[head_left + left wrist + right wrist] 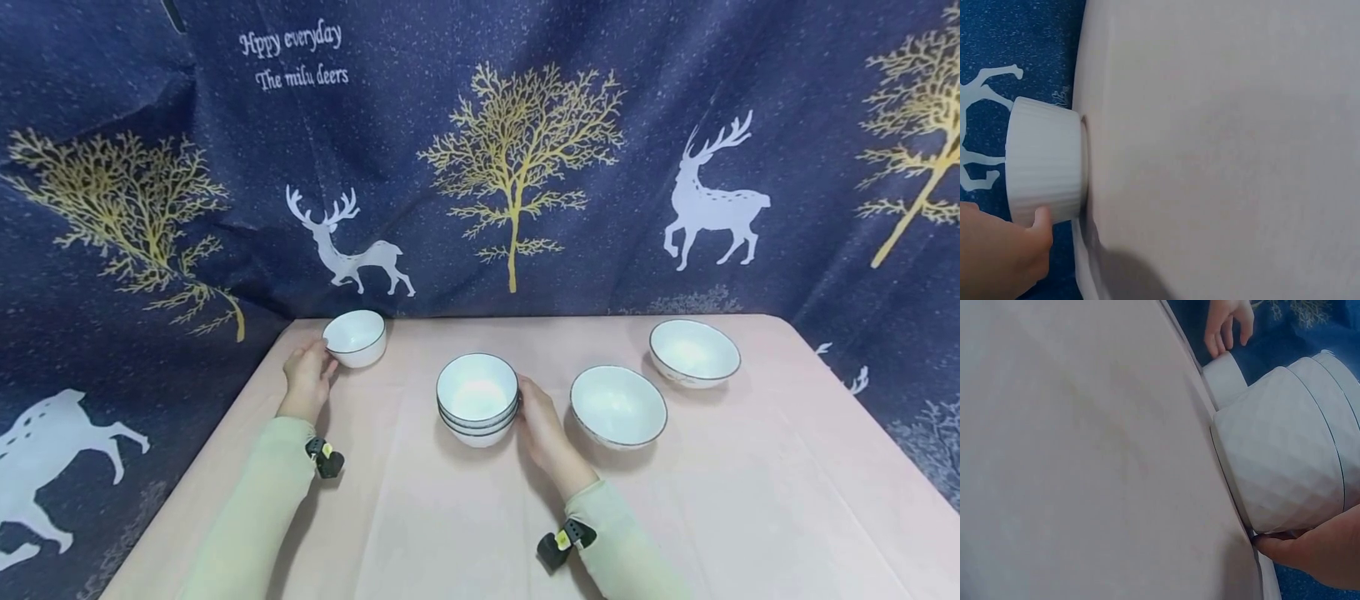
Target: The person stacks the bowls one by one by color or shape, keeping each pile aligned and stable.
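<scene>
A small white bowl [355, 333] with a dark rim stands at the back left of the table. My left hand [306, 371] is at its left side, fingertips by the rim. In the left wrist view the thumb [1041, 226] overlaps the bowl's ribbed side. Nearer the middle stands a stack of nested white bowls [477, 392] with dark rims. My right hand [542, 421] lies along the stack's right side. In the right wrist view the stack's lowest bowl [1285, 456] has a faceted outside, and my right fingers [1279, 549] are low by its base.
Two wider white bowls stand to the right: one [618, 407] just beyond my right hand, the other [694, 354] farther back. A pale pink cloth [450, 533] covers the table. Behind its back edge hangs a dark blue curtain [465, 250] with deer and trees.
</scene>
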{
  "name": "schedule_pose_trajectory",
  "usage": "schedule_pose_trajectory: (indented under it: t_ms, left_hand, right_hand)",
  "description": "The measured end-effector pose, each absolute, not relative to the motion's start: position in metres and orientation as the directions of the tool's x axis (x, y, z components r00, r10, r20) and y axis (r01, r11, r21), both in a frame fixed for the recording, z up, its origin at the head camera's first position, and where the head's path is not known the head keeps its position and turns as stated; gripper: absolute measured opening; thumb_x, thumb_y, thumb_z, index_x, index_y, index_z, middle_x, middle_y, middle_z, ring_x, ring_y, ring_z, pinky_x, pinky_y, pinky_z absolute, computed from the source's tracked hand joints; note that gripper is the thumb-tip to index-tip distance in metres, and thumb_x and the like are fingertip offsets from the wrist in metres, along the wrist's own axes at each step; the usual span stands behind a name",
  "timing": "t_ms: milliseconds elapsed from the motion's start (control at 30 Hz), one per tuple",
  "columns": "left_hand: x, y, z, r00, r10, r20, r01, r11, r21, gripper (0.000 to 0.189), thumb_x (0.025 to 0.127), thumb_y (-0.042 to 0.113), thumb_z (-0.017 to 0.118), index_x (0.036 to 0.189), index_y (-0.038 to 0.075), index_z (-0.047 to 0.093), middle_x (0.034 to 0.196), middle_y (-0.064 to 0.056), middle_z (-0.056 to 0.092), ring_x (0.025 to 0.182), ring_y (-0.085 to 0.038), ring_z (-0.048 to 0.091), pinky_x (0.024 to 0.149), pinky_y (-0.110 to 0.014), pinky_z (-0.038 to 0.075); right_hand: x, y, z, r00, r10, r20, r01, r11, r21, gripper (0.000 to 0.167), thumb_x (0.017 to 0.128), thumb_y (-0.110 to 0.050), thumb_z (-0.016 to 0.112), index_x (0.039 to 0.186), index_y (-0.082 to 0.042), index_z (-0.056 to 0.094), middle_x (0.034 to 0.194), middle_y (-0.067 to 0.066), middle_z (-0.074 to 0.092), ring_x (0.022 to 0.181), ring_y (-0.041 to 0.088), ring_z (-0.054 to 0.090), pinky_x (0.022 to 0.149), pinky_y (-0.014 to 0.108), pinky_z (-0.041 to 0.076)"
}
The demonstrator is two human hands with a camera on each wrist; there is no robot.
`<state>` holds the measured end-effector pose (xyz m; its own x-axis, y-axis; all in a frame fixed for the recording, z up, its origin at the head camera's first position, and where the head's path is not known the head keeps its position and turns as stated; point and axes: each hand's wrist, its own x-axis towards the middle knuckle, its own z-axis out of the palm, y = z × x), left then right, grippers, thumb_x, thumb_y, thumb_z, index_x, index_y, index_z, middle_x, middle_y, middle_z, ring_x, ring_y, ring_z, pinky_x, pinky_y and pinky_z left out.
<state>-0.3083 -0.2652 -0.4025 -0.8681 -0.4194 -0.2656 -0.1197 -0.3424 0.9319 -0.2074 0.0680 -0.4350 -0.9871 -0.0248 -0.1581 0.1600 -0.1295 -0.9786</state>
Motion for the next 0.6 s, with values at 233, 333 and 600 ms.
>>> schedule_pose_trajectory:
  t_ms: [233,333,600]
  left_hand:
    - [-0.312,-0.263,-0.409,-0.878,-0.368,-0.307,-0.196,-0.310,0.930,0.059,0.102,0.020,0.043,0.153,0.008,0.017,0.153,-0.015,0.025,0.139,-0.024,0.031,0.113,-0.033,0.039]
    - [-0.312,-0.262,-0.411,-0.880,-0.341,-0.330,-0.226,-0.310,0.923,0.058,0.103,0.022,0.041,0.154,0.008,0.017,0.154,-0.014,0.024,0.139,-0.025,0.030,0.113,-0.036,0.040]
    - [-0.317,-0.260,-0.417,-0.869,-0.336,-0.364,-0.245,-0.348,0.905,0.054,0.103,0.017,0.039,0.153,0.009,0.022,0.152,-0.015,0.028,0.135,-0.024,0.034,0.110,-0.036,0.043]
  right_hand:
    - [-0.207,0.068,-0.434,-0.985,-0.025,-0.169,0.171,-0.142,-0.975,0.053,0.105,-0.035,0.026,0.148,-0.005,0.034,0.155,0.013,0.028,0.144,0.029,0.021,0.120,0.045,0.025]
    - [-0.207,0.068,-0.435,-0.986,-0.030,-0.161,0.164,-0.148,-0.975,0.053,0.105,-0.035,0.026,0.148,-0.004,0.033,0.156,0.014,0.027,0.144,0.031,0.021,0.120,0.047,0.025]
    - [-0.209,0.069,-0.435,-0.987,-0.031,-0.157,0.160,-0.129,-0.979,0.054,0.105,-0.034,0.024,0.148,-0.003,0.031,0.156,0.015,0.026,0.144,0.031,0.020,0.119,0.045,0.026]
